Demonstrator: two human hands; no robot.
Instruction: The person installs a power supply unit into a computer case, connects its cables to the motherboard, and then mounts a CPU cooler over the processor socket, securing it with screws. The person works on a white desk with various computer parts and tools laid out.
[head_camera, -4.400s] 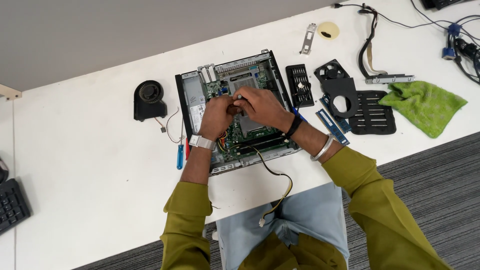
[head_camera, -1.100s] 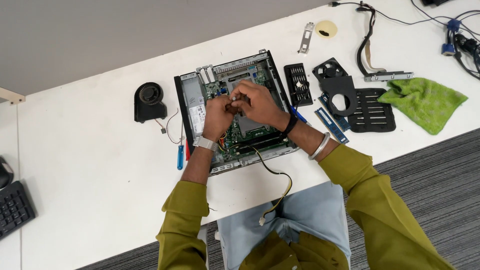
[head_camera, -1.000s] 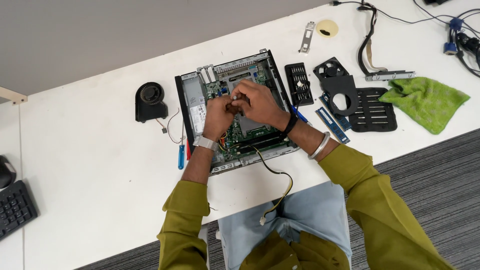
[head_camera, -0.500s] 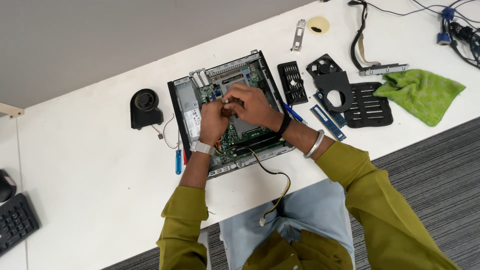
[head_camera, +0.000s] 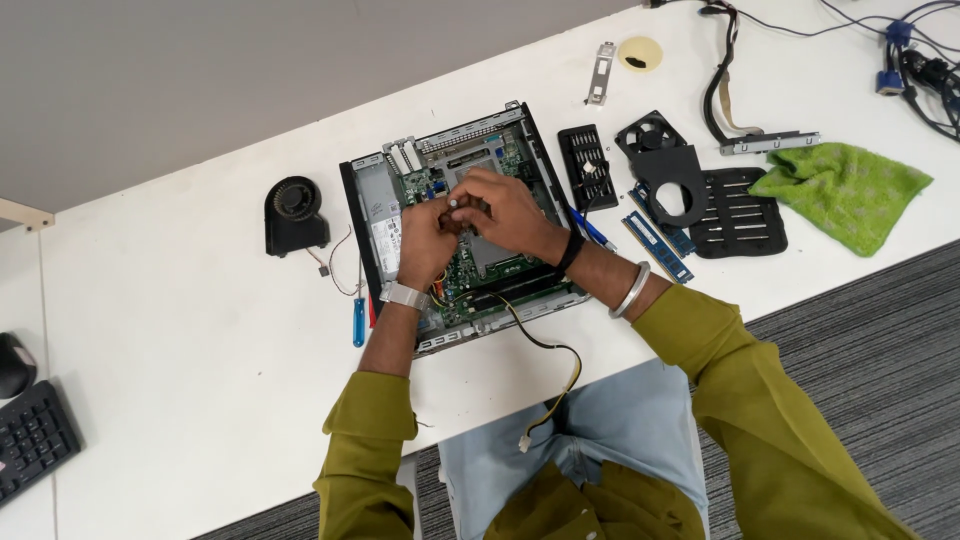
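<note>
White and wide, the table (head_camera: 180, 400) carries an opened small computer case (head_camera: 455, 225) in its middle, with grey carpet floor below on the right. Both hands meet over the green circuit board (head_camera: 470, 270) inside the case. The left hand (head_camera: 425, 240) and the right hand (head_camera: 505, 210) are curled together with fingertips touching around a small part; it is perhaps a little screw or connector, but the fingers cover it and I cannot tell what exactly they pinch. So the hands are closed in a fine grip, not flat and not released.

To do this step well, I think the wrists should rest steady on the case edge, the pressure should stay light, and the small part should be kept straight above the board so that nothing bends.

The case lies directly under the hands, slightly tilted on the table, close to the person's body. A yellow and black cable (head_camera: 550, 370) runs from its near edge over the table edge toward the lap. Just left of the case lies a blue screwdriver (head_camera: 358, 322), and further left a black round fan (head_camera: 292, 212). On the right, near the right forearm, are memory sticks (head_camera: 655, 245), a black plastic cover (head_camera: 735, 212) and a green cloth (head_camera: 845, 190). A keyboard (head_camera: 35, 440) sits at the far left.
</note>
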